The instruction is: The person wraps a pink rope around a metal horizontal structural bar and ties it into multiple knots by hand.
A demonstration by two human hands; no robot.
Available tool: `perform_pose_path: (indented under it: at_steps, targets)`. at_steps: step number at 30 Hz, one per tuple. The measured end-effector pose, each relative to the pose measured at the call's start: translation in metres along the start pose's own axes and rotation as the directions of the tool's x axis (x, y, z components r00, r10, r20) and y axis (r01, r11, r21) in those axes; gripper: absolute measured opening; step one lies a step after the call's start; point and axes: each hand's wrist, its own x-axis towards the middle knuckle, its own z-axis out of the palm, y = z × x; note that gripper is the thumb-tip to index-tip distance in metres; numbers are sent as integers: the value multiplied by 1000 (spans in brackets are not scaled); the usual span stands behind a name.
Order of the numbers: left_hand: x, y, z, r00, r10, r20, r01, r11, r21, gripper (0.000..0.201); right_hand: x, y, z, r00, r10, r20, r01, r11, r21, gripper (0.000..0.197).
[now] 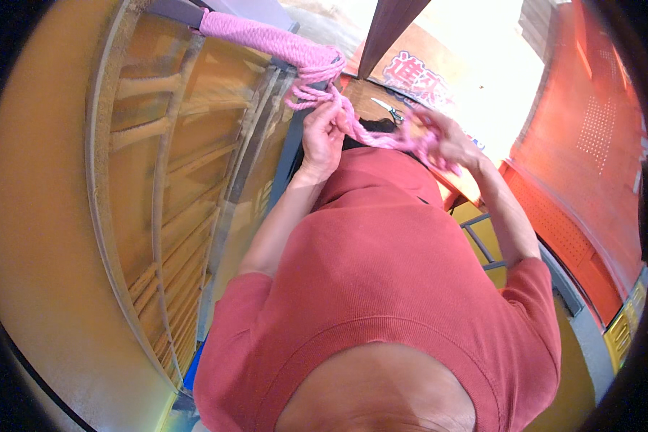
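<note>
Thick pink rope (270, 39) is wound in close turns around a dark bar (176, 11) at the upper left. Loose loops of it hang at the near end of the winding. My left hand (322, 144) pinches the rope just below those loops. From there a length sags across to my right hand (450, 137), which is smeared by motion and grips a loose bundle of the same rope. Part of the bundle hangs beneath the fingers. Scissors (389, 109) with dark handles lie between and beyond my hands on a brown wooden surface (362, 93).
On the left stands a frame of bars (162, 144) before a yellowish-brown panel. A dark post (389, 32) rises beyond the scissors. Red perforated panels (561, 209) line the right side. A grey metal rack (482, 241) stands below my right forearm.
</note>
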Motion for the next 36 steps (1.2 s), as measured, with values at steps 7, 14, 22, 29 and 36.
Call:
perform_pose_path:
  at_steps: [7,14,22,29,36]
  targets:
    - [-11,-7,-4,999,43,-4,-42,981,190,23,133,-39,39,941,-206,269,139,959,247,30]
    - [-24,1,0,999,-38,-4,38,962,272,23,125,-34,39,893,-264,365,179,952,249,35]
    - [-25,34,-21,995,-74,-70,101,822,560,23,85,-5,3,910,-145,389,206,971,-119,30]
    - [-23,30,-21,996,87,-3,-62,739,671,20,46,79,-64,934,38,-355,-172,919,-354,16]
    - [-22,26,-20,990,99,103,-142,621,771,23,33,106,-35,946,-33,-322,-259,519,-814,37]
